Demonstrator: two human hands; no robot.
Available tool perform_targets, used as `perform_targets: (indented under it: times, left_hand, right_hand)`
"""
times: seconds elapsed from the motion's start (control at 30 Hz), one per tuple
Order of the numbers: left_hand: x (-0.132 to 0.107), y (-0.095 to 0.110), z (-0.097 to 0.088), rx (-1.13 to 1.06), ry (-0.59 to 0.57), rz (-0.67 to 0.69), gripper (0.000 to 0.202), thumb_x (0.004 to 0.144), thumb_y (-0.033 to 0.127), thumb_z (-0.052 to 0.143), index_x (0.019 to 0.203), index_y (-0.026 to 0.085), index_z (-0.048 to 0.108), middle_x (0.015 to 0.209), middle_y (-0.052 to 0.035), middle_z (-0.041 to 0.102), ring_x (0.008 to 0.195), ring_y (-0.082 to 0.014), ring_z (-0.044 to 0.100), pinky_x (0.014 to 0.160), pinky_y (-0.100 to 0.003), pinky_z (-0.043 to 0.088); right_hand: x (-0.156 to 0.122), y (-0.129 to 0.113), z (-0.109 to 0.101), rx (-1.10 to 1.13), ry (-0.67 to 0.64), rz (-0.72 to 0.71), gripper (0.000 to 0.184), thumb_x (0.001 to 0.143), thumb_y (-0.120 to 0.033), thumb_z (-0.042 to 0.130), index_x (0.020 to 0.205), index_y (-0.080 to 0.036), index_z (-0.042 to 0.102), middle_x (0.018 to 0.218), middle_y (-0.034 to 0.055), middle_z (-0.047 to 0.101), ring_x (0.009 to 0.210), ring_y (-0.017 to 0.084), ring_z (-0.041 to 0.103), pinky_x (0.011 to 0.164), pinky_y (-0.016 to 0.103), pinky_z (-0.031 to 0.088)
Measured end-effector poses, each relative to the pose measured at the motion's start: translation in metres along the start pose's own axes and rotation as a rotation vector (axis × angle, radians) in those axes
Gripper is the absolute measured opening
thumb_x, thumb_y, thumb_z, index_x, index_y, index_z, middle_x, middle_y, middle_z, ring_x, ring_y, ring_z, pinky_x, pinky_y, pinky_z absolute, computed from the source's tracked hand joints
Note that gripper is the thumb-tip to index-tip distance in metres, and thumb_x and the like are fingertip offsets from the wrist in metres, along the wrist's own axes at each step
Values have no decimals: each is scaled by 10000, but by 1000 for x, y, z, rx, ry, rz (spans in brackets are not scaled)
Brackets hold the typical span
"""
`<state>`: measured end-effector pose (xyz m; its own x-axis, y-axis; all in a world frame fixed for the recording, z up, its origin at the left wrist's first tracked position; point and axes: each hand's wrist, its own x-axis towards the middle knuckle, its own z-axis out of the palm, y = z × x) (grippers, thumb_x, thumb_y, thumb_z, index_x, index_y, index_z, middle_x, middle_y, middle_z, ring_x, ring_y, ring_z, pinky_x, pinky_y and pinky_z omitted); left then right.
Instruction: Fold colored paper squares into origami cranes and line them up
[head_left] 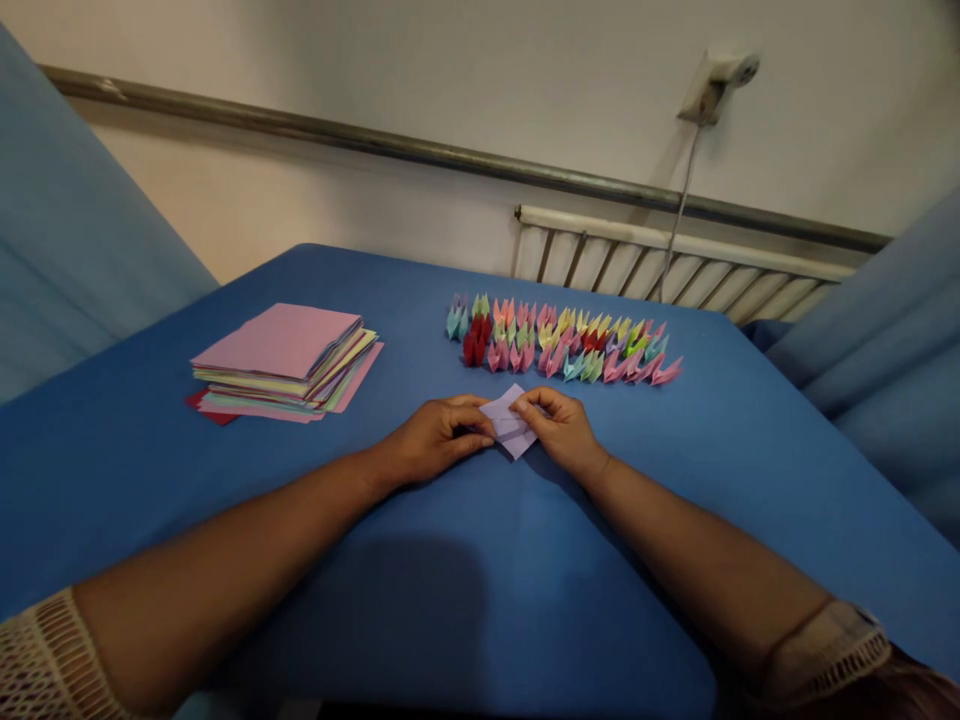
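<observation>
Blue tabletop [652, 620] below, both hands [431, 440] [564, 432] pinch folded lilac paper [504, 416] from opposite sides, fingers curled.

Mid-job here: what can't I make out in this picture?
Head view, lavender folded paper: gripped edges, hidden by left hand and right hand.
Head view, multicoloured stack of paper sheets: lower faces, covered by upper sheets.
Head view, rows of small colourful folded-paper figures: exact folds, too small.

Head-worn view, forward and down across the blue table [416, 350] toward the wall [450, 90]
</observation>
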<state>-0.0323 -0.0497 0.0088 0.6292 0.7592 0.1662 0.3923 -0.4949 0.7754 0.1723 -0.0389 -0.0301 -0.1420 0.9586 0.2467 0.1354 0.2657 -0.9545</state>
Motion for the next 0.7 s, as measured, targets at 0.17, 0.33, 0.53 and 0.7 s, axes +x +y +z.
perform_targets:
  times: [0.17,0.33,0.53,0.7]
  left_hand:
    - [2,3,1,-132,70,-128,184,809,347,618,734,196,691,781,-10,642,757,-155,591,735,-264,464]
    - [2,0,5,-199,164,-271,220,782,393,637,759,182,694,706,-2,646,665,-139,554,627,-239,422]
    - [2,-3,7,-239,237,-321,260,748,417,679,776,159,662,699,-1,633,633,-136,559,612,-253,434]
    - [3,1,6,-351,369,-336,464,680,338,751,1084,179,587,890,-30,689,764,-180,649,689,-292,497]
  right_hand:
    - [0,-3,-5,46,-43,4,294,817,-474,606,766,-189,656,729,16,648,687,151,567,660,282,469]
    - [-7,-11,-7,-19,-136,-90,287,764,-441,694,907,-198,640,830,12,643,711,144,560,667,270,451]
    - [-5,-3,-2,-55,-72,-61,160,776,-349,667,787,-198,616,747,0,614,650,131,522,595,250,428]
    - [-3,2,-1,5,-44,-29,161,765,-348,674,815,-210,608,785,3,619,704,147,554,629,266,459]
